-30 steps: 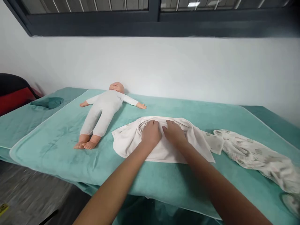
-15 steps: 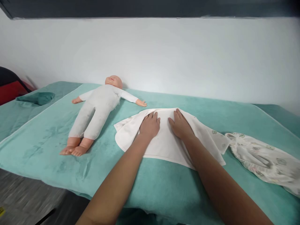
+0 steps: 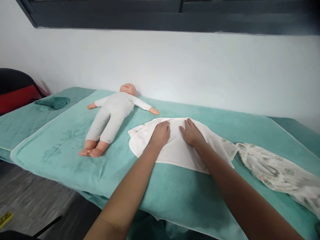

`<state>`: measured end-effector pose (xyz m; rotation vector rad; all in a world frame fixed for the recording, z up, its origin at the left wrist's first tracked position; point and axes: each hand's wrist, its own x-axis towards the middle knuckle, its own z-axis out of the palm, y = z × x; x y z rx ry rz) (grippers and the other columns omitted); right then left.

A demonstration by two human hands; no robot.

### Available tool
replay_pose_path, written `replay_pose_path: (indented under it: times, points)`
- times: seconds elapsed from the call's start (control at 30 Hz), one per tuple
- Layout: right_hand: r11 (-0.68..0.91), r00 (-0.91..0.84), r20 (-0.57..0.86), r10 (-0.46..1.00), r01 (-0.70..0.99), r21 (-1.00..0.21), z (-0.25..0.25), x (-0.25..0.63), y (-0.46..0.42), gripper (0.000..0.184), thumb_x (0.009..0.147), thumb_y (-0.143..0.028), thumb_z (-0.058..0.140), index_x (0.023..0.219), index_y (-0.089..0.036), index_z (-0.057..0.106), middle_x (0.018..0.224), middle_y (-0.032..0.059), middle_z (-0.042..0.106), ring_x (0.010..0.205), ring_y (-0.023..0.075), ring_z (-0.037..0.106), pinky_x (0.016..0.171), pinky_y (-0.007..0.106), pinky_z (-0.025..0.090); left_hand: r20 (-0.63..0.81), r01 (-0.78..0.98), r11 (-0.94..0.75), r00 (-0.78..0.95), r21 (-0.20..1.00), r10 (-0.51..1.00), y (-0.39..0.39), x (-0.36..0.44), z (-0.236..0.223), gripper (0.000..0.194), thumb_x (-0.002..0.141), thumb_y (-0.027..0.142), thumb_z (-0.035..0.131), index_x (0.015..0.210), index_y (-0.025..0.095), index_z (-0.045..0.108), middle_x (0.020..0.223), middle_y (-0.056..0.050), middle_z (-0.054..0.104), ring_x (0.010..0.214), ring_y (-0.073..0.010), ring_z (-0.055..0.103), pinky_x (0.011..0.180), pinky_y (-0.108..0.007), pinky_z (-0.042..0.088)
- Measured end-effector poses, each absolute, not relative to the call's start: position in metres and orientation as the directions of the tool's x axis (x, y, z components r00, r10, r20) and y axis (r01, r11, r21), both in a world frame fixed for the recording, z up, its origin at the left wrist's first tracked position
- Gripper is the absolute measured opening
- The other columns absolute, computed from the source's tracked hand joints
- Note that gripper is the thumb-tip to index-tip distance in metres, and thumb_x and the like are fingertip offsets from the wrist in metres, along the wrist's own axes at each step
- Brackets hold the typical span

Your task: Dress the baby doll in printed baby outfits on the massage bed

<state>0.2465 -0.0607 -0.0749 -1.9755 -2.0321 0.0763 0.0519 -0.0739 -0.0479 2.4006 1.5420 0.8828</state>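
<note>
A white baby shirt (image 3: 175, 151) lies spread open, its plain inner side up and its printed sleeves sticking out left and right. My left hand (image 3: 160, 135) rests on the left part of the shirt near its top edge, fingers flat and slightly bent. On the right part, my right hand (image 3: 192, 133) lies palm down with its thumb apart from the fingers. Neither hand grips anything that I can see. To the left, a baby doll (image 3: 113, 110) in a white body lies on its back with arms spread.
Printed baby trousers (image 3: 280, 168) lie crumpled at the right, touching the shirt's right sleeve. Green padded cloth (image 3: 62, 156) covers the table. A white wall (image 3: 175, 66) stands behind. At far left are a red and black chair (image 3: 17, 96) and a dark green bundle (image 3: 53, 102).
The view has tilted up and shifted left, so everything sits a little differently. My left hand's fingers are more bent and closer together; the right hand stays on the shirt.
</note>
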Motion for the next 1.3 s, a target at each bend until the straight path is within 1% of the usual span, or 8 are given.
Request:
replay_pose_path:
  times: [0.17,0.47,0.57,0.67,0.77,0.87,1.03,1.3]
  points:
    - [0.082,-0.033,0.255,0.966,0.979,-0.185,-0.077,0.244,-0.064,0.067,0.101,-0.043,0.026,0.146,0.004,0.04,0.157,0.0255,0.032,0.147,0.0334,0.03,0.12,0.045,0.028,0.574,0.758,-0.576,0.336,0.306,0.747,-0.117,0.007,-0.045,0.037,0.092,0.011,0.045,0.124,0.018,0.062,0.129,-0.008,0.067,0.128,-0.0213,0.056,0.113,-0.041,0.044]
    - [0.22,-0.177,0.27,0.947,0.965,-0.141,-0.059,0.226,-0.087,0.051,0.1,-0.025,0.027,0.135,0.0,0.055,0.146,0.0243,0.05,0.143,0.0319,0.037,0.12,0.049,0.024,0.628,0.845,-0.532,0.386,0.053,0.676,-0.159,-0.045,-0.047,0.028,0.095,0.019,0.047,0.117,0.014,0.064,0.133,-0.013,0.063,0.131,-0.0287,0.051,0.109,-0.047,0.042]
    - [0.271,-0.232,0.231,0.945,0.951,-0.152,-0.055,0.228,-0.12,0.051,0.1,-0.034,0.034,0.14,-0.006,0.052,0.15,0.0184,0.047,0.142,0.0289,0.04,0.118,0.045,0.032,0.642,0.75,-0.661,0.523,-0.035,0.56,-0.169,-0.04,-0.047,0.021,0.095,0.019,0.047,0.104,0.016,0.066,0.115,-0.01,0.07,0.114,-0.0252,0.06,0.098,-0.042,0.045]
    - [0.33,-0.256,0.256,0.932,0.893,-0.307,-0.048,0.251,-0.16,0.046,0.1,-0.043,0.038,0.136,-0.022,0.057,0.147,0.0062,0.054,0.135,0.0225,0.049,0.114,0.038,0.038,0.593,0.716,-0.696,0.582,-0.05,0.556,-0.174,-0.038,-0.045,0.025,0.096,0.025,0.047,0.08,0.018,0.064,0.082,-0.005,0.068,0.082,-0.0205,0.062,0.077,-0.038,0.045]
    - [0.142,0.09,0.398,0.913,0.844,-0.517,-0.037,0.293,-0.187,0.041,0.097,-0.044,0.038,0.125,-0.023,0.061,0.129,0.0085,0.065,0.113,0.0238,0.063,0.1,0.04,0.048,0.546,0.722,-0.69,0.597,-0.047,0.587,-0.173,-0.038,-0.045,0.036,0.099,0.03,0.043,0.07,0.019,0.061,0.071,-0.004,0.064,0.071,-0.0184,0.058,0.07,-0.036,0.041]
    - [-0.224,0.43,0.389,0.815,0.852,-0.473,-0.032,0.333,-0.198,0.048,0.092,-0.049,0.045,0.124,-0.017,0.059,0.124,0.0164,0.062,0.106,0.0295,0.062,0.091,0.044,0.049,0.508,0.737,-0.676,0.588,-0.016,0.629,-0.173,-0.037,-0.046,0.04,0.1,0.033,0.04,0.071,0.018,0.062,0.072,-0.005,0.064,0.071,-0.0176,0.059,0.068,-0.034,0.039]
    - [-0.374,0.405,0.179,0.897,0.909,-0.184,-0.038,0.364,-0.196,0.036,0.094,-0.045,0.042,0.101,-0.019,0.066,0.11,0.0161,0.066,0.108,0.0328,0.059,0.083,0.041,0.045,0.454,0.771,-0.637,0.565,0.008,0.689,-0.174,-0.036,-0.046,0.04,0.1,0.033,0.038,0.074,0.018,0.065,0.074,-0.006,0.066,0.072,-0.0182,0.06,0.065,-0.034,0.038]
    - [-0.366,0.379,0.033,0.925,0.911,-0.191,-0.017,0.39,-0.157,0.035,0.093,-0.047,0.043,0.099,-0.019,0.063,0.091,0.0117,0.069,0.078,0.0257,0.062,0.063,0.032,0.039,0.438,0.792,-0.609,0.538,0.029,0.72,-0.172,-0.034,-0.047,0.039,0.101,0.033,0.038,0.076,0.018,0.065,0.075,-0.005,0.066,0.071,-0.0179,0.059,0.063,-0.032,0.038]
